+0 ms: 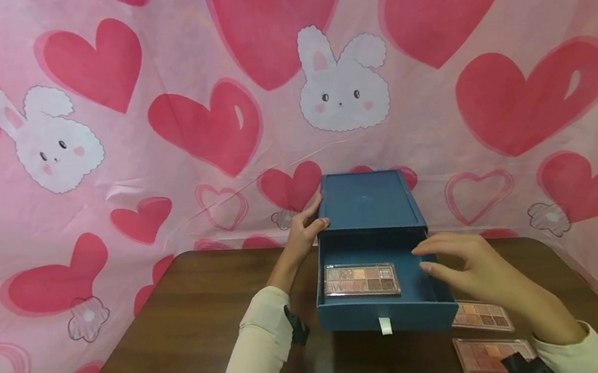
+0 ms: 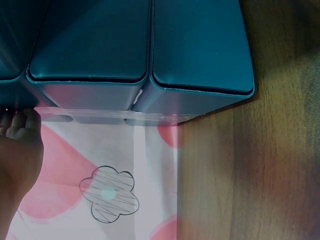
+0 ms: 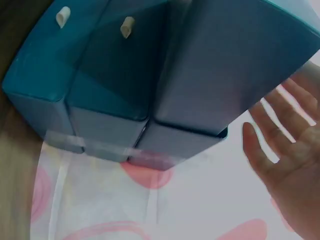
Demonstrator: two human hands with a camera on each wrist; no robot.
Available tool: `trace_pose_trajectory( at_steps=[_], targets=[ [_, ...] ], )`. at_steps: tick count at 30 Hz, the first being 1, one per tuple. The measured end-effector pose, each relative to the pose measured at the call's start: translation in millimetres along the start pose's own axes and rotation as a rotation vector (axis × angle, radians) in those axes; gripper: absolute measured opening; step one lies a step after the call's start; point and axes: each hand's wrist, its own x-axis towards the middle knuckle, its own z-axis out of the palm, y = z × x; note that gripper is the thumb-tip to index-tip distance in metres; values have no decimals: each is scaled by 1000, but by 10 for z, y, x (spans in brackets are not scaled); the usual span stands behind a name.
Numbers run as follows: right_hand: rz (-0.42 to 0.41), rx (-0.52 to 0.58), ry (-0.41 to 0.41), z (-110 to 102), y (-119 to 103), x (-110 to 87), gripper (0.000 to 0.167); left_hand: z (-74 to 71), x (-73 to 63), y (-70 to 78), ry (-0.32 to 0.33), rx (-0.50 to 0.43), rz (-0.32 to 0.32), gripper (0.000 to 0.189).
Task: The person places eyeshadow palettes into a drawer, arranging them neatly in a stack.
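The step in hand looks like loading the drawer — one palette lies flat in its front left part, with bare floor to its right and behind. The left hand grips the cabinet by its left edge, thumb over the top; that hold is worth keeping, since a pulled-out top drawer could tip the stack. The right hand is empty, thumb and fingers parted at the drawer's right wall. Two more palettes lie on the table to the right, a nearer one and one partly hidden by the drawer. Lift each by its edges, clear the wall, and lower it level beside the first — dropping could crack the pressed colour.
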Motion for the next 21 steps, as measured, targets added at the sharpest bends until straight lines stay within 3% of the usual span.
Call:
trace_pose_trajectory(
  at_steps=[4,9,17,21],
  targets=[
    [-63,55,97,-37,70,-82,41,-3,-1,-2,0,-4,8,70],
    [-42,63,154,-107,143,-235,48,-9,-4,-9,-13,-4,22,70],
    [66,39,233,-168,425,-554,43,-2,-10,14,-8,1,26,70],
    [176,44,291,-139,604,-737,32,0,-4,1,-6,0,21,70]
  ],
)
